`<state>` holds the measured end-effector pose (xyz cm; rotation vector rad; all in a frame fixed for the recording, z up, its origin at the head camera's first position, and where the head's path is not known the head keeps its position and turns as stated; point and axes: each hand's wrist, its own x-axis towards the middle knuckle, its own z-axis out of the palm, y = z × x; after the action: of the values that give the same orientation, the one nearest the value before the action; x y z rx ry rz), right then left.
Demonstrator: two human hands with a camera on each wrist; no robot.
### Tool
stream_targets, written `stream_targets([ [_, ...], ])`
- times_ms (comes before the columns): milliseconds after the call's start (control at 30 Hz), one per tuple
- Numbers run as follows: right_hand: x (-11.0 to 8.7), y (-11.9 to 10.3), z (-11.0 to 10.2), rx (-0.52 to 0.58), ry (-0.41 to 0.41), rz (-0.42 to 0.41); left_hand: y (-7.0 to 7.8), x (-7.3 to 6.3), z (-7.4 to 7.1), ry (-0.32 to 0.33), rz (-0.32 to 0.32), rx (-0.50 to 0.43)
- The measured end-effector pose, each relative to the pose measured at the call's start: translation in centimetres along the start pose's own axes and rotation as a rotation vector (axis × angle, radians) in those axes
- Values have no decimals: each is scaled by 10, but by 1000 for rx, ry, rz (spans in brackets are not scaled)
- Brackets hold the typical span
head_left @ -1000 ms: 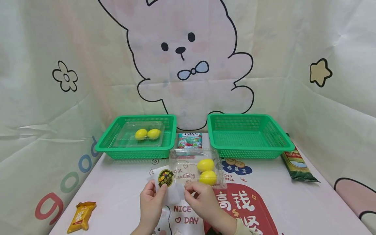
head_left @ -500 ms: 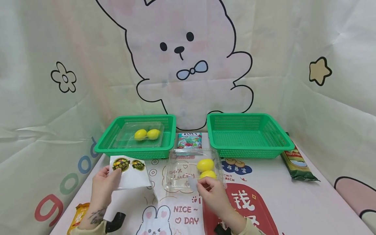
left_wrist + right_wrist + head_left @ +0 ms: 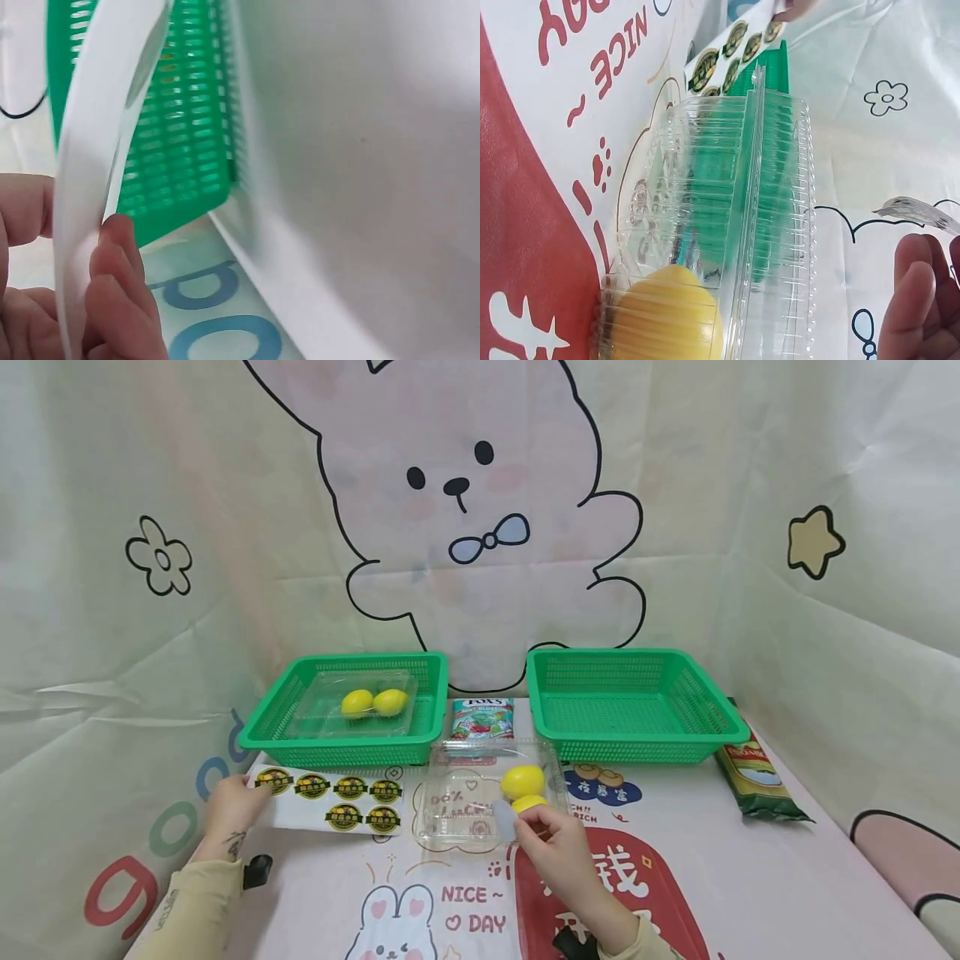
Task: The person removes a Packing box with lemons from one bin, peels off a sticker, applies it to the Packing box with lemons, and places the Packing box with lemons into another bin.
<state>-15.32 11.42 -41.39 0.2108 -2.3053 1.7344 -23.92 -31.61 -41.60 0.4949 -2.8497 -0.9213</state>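
Observation:
My left hand [image 3: 231, 817] pinches the left end of a white sheet of stickers [image 3: 300, 814] printed with black and gold badges, held at the table's left side. In the left wrist view the sheet [image 3: 82, 187] passes between thumb and fingers [image 3: 120, 300]. My right hand [image 3: 557, 853] pinches one peeled sticker [image 3: 505, 821], its pale back turned to the head camera. That hand is over the front right corner of a closed clear plastic box [image 3: 457, 822]. Two lemons [image 3: 522, 782] lie inside; the hand partly covers the nearer one. In the right wrist view the sticker [image 3: 919, 211] appears curved.
A green basket [image 3: 345, 752] at the back left holds another clear box [image 3: 318, 714] with two lemons. A second green basket [image 3: 637, 750] stands back right. Between them lies a FOX'S candy bag [image 3: 483, 718]; a green snack packet [image 3: 761, 781] lies at the right edge.
The hands have parted, and a sticker has come off into the right hand. My left hand has carried the sheet left and spread it out. The right hand has moved right, over the box's corner.

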Motion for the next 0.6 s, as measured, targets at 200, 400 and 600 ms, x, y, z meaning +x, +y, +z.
stream_targets([
  [200,0,-5,-1,-14,10,19,-7,9,12,-9,-19,66],
  [400,2,4,-2,-30,23,-83,-7,12,19,-26,11,110],
  [600,7,5,-3,-47,32,-113,37,-12,45,173,227,-73],
])
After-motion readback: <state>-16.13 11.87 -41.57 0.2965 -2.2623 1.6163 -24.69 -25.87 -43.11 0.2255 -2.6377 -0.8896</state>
